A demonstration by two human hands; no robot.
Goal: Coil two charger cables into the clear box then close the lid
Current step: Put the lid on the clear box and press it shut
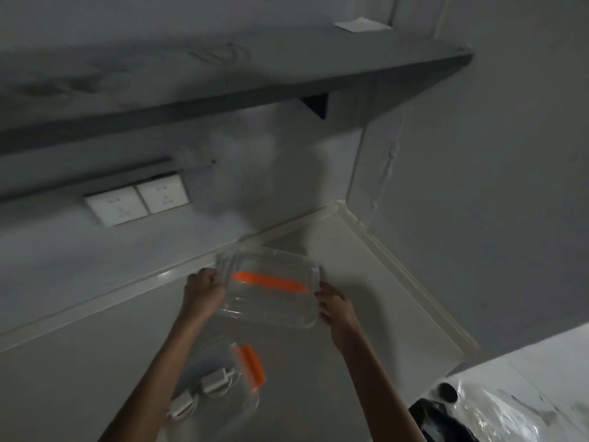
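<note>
Head view: left hand (204,290) and right hand (334,306) are gripping the clear lid (271,301) by its ends, ideally keeping it level while squaring it over the clear box (245,409) holding white chargers (216,382).

Heavy blur: the clear lid (271,301) smears, the clear box (251,366) nearer barely reads. Left forearm (165,362) hides part of the white chargers (216,382). Dark object (427,419), near right, is cut off.
</note>
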